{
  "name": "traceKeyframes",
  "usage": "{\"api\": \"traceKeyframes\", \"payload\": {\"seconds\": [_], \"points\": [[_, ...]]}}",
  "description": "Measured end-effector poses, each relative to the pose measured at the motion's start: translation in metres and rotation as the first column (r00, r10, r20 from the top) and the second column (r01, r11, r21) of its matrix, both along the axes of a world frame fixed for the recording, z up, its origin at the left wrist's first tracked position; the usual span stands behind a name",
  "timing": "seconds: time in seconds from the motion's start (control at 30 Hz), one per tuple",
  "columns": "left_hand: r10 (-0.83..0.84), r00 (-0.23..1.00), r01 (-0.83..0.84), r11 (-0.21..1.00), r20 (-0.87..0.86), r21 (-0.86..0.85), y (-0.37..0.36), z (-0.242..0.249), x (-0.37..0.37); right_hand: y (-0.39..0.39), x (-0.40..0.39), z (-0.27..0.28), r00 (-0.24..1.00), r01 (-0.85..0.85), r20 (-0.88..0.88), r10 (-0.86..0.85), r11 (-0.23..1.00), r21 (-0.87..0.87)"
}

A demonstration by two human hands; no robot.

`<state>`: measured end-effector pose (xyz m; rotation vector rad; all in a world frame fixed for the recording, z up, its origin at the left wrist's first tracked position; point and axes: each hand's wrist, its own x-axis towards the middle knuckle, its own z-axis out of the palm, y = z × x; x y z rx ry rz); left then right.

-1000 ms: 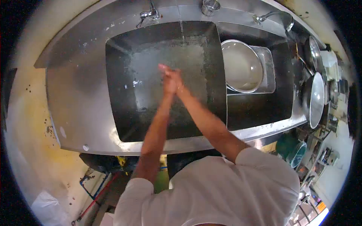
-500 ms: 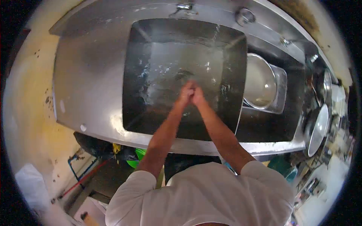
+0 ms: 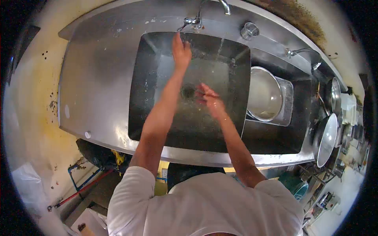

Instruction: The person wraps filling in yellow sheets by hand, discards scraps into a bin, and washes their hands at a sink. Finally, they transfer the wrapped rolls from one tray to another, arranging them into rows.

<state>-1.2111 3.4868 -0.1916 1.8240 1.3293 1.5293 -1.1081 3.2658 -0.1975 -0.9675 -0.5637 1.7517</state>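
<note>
My left hand [image 3: 182, 52] is raised over the back of the steel sink [image 3: 136, 98], just below the faucet handle [image 3: 188, 22]. Its fingers point up, somewhat apart, and nothing shows in it; contact with the handle cannot be made out. Over the middle of the basin is my right hand [image 3: 210, 100], wet, its fingers spread and holding nothing. A thin stream of water falls at the back right of the basin, under the curved spout [image 3: 226, 8].
A round metal bowl [image 3: 264, 94] rests on a rectangular tray [image 3: 286, 103] in the right basin. Behind the sink stands a metal cup [image 3: 250, 30]. A second faucet [image 3: 305, 52] is at the back right, and pans [image 3: 327, 140] stand at the right edge.
My hands were together over the basin and have parted. The left has moved up toward the faucet handle; the right stays over the middle with its fingers spread. The view has shifted, showing more faucet.
</note>
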Motion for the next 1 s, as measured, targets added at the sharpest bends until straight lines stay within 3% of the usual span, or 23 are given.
{"api": "traceKeyframes", "payload": {"seconds": [0.07, 0.1, 0.13, 0.17, 0.2, 0.23, 0.27, 0.3, 0.37, 0.4, 0.47, 0.6, 0.7, 0.77, 0.8, 0.87, 0.93, 1.0], "points": [[0.230, 0.943, -0.157, 0.944, -0.239, 0.291, 0.050, -0.001, 0.005, 0.012, 0.028, -0.001, 0.978, 0.164, -0.134, -0.158, 0.986, 0.035], [0.237, 0.943, -0.163, 0.942, -0.235, 0.294, 0.062, 0.005, 0.003, 0.012, 0.035, 0.009, 0.979, 0.159, -0.133, -0.152, 0.987, 0.039], [0.118, 0.913, -0.126, 0.992, -0.391, 0.007, 0.073, 0.010, 0.004, 0.012, 0.045, 0.020, 0.985, 0.168, -0.038, -0.166, 0.983, 0.076], [-0.048, 0.865, -0.112, 0.952, -0.500, -0.285, 0.079, 0.020, 0.007, 0.011, 0.052, 0.028, 0.980, 0.182, 0.057, -0.189, 0.977, 0.114], [-0.059, 0.865, -0.097, 0.955, -0.499, -0.281, 0.073, 0.040, 0.009, 0.010, 0.059, 0.030, 0.977, 0.197, 0.057, -0.204, 0.973, 0.119], [-0.222, 0.962, 0.272, 0.832, 0.158, -0.484, 0.056, 0.070, 0.010, 0.009, 0.064, 0.031, 0.976, 0.206, 0.043, -0.213, 0.971, 0.124], [-0.183, 0.633, 0.661, 0.635, 0.752, -0.401, 0.039, 0.091, 0.012, 0.007, 0.069, 0.032, 0.975, 0.216, 0.028, -0.221, 0.968, 0.127], [-0.195, 0.632, 0.670, 0.624, 0.750, -0.402, 0.024, 0.103, 0.018, 0.007, 0.070, 0.034, 0.971, 0.233, 0.025, -0.238, 0.964, 0.128], [-0.297, 0.572, 0.555, 0.827, 0.764, -0.094, 0.003, 0.113, 0.034, 0.009, 0.068, 0.045, 0.947, 0.280, 0.129, -0.293, 0.954, 0.108], [-0.305, 0.568, 0.565, 0.820, 0.764, -0.092, 0.002, 0.105, 0.039, 0.009, 0.068, 0.052, 0.944, 0.291, 0.129, -0.304, 0.950, 0.109], [-0.100, 0.583, 0.618, 0.699, 0.807, -0.359, 0.006, 0.086, 0.048, 0.017, 0.071, 0.065, 0.947, 0.279, 0.134, -0.291, 0.955, 0.103], [-0.147, 0.589, 0.658, 0.658, 0.795, -0.366, 0.012, 0.096, 0.073, 0.002, 0.072, 0.071, 0.938, 0.314, 0.103, -0.332, 0.936, 0.158], [-0.201, 0.487, 0.733, 0.623, 0.850, -0.273, 0.024, 0.141, 0.088, -0.020, 0.065, 0.078, 0.919, 0.303, 0.232, -0.320, 0.947, 0.106], [-0.270, 0.186, 0.892, 0.449, 0.945, -0.047, 0.029, 0.160, 0.088, -0.042, 0.058, 0.070, 0.940, 0.287, 0.155, -0.303, 0.951, 0.117], [-0.259, 0.175, 0.900, 0.432, 0.950, -0.048, 0.028, 0.159, 0.084, -0.055, 0.056, 0.075, 0.933, 0.304, 0.166, -0.318, 0.947, 0.104], [-0.205, 0.038, 0.951, 0.309, 0.978, 0.028, 0.030, 0.162, 0.069, -0.074, 0.055, 0.087, 0.933, 0.278, 0.217, -0.288, 0.958, 0.078], [-0.274, 0.046, 0.966, 0.259, 0.961, 0.027, 0.024, 0.157, 0.050, -0.099, 0.060, 0.095, 0.910, 0.318, 0.254, -0.329, 0.944, 0.083], [-0.201, -0.056, 0.934, 0.335, 0.978, 0.123, 0.014, 0.154, 0.039, -0.133, 0.074, 0.105, 0.867, 0.391, 0.298, -0.399, 0.916, 0.089]]}}
